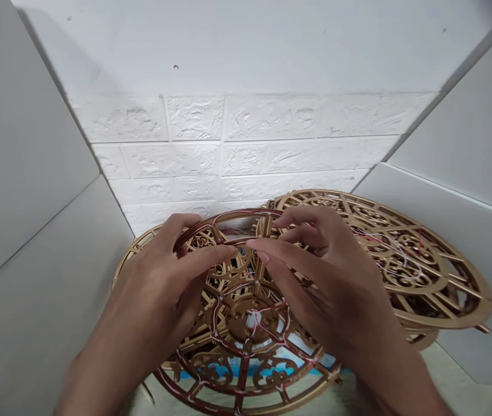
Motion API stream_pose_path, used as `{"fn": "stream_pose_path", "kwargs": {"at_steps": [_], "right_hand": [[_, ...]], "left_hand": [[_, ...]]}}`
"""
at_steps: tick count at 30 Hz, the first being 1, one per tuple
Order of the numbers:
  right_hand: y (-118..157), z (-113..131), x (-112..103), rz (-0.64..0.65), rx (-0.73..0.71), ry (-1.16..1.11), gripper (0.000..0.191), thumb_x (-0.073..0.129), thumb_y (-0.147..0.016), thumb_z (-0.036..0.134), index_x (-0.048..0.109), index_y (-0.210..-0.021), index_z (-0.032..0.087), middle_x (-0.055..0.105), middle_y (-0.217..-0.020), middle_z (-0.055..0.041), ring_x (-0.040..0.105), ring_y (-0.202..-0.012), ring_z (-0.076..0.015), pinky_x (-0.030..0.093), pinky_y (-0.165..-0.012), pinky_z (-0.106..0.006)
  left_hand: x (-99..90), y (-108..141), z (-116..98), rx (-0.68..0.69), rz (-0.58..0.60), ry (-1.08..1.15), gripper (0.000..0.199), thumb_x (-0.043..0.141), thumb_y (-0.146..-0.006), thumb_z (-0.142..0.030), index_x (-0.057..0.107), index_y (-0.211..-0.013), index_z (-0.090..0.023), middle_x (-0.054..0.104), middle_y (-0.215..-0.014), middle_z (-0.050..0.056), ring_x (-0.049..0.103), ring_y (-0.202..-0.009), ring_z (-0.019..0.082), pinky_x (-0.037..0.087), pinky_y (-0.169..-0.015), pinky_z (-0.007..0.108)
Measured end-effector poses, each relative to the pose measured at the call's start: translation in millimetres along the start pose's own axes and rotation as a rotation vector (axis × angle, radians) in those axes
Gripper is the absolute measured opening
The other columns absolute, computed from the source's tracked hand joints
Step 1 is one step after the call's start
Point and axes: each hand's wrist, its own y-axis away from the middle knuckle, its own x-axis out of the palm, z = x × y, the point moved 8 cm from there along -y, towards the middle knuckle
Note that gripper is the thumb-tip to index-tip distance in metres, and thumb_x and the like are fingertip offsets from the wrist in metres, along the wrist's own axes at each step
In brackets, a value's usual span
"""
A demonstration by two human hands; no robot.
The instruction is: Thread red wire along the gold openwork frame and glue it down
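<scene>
A round gold openwork frame (pixel 244 370) stands tilted towards me, with red and white wires running along its ribs and rings. My left hand (pixel 163 274) is closed round its upper left rim, the thumb pressed on an inner ring. At the top of the frame, my right hand (pixel 324 266) has its fingertips drawn together by the same ring, close to the left thumb. Whatever lies between those right fingertips is too small to make out. At the frame's centre is a round hub (pixel 232 320), where white wire is gathered.
More gold openwork frames (pixel 449 289) are stacked at the right, with loose red and white wires (pixel 402 254) on top. Others lie behind the held frame. Grey panels (pixel 33 231) close in both sides, and a white brick-patterned wall (pixel 267 118) stands behind.
</scene>
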Motion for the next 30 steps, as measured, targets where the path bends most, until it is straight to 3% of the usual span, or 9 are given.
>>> {"fn": "stream_pose_path", "kwargs": {"at_steps": [14, 19, 26, 30], "right_hand": [[4.0, -1.3, 1.6, -0.001, 0.063, -0.006, 0.035, 0.051, -0.087, 0.004, 0.066, -0.104, 0.031, 0.054, -0.112, -0.0085, 0.062, -0.085, -0.0235, 0.054, -0.065, -0.040], [3.0, -1.7, 2.7, 0.020, 0.067, -0.032, 0.039, 0.051, -0.086, 0.000, 0.065, -0.104, 0.031, 0.053, -0.113, -0.0080, 0.061, -0.084, -0.0225, 0.056, -0.066, -0.041], [5.1, -2.0, 3.0, 0.000, 0.067, -0.021, 0.030, 0.051, -0.089, 0.009, 0.067, -0.104, 0.029, 0.054, -0.114, -0.0106, 0.063, -0.092, -0.0265, 0.058, -0.073, -0.046], [5.0, -1.0, 2.7, 0.003, 0.080, 0.009, 0.028, 0.049, -0.090, 0.009, 0.068, -0.101, 0.027, 0.055, -0.112, -0.0105, 0.063, -0.088, -0.0242, 0.059, -0.074, -0.046]], "left_hand": [[-0.7, -5.5, -5.2, -0.007, -0.012, -0.040, 0.025, 0.045, -0.097, -0.013, 0.060, -0.107, -0.029, 0.057, -0.118, 0.000, 0.061, -0.097, 0.016, 0.053, -0.075, 0.033], [-1.8, -3.6, -5.7, -0.018, -0.020, -0.048, 0.024, 0.045, -0.097, -0.014, 0.060, -0.108, -0.029, 0.057, -0.119, 0.001, 0.062, -0.097, 0.017, 0.054, -0.077, 0.034], [-0.8, -5.2, -6.5, 0.006, -0.019, -0.045, 0.027, 0.046, -0.095, -0.010, 0.061, -0.107, -0.029, 0.058, -0.119, 0.002, 0.063, -0.098, 0.019, 0.056, -0.077, 0.036], [-0.1, -4.1, -6.1, -0.001, -0.016, -0.056, 0.029, 0.046, -0.093, -0.009, 0.061, -0.108, -0.029, 0.058, -0.119, 0.002, 0.064, -0.097, 0.021, 0.057, -0.078, 0.041]]}}
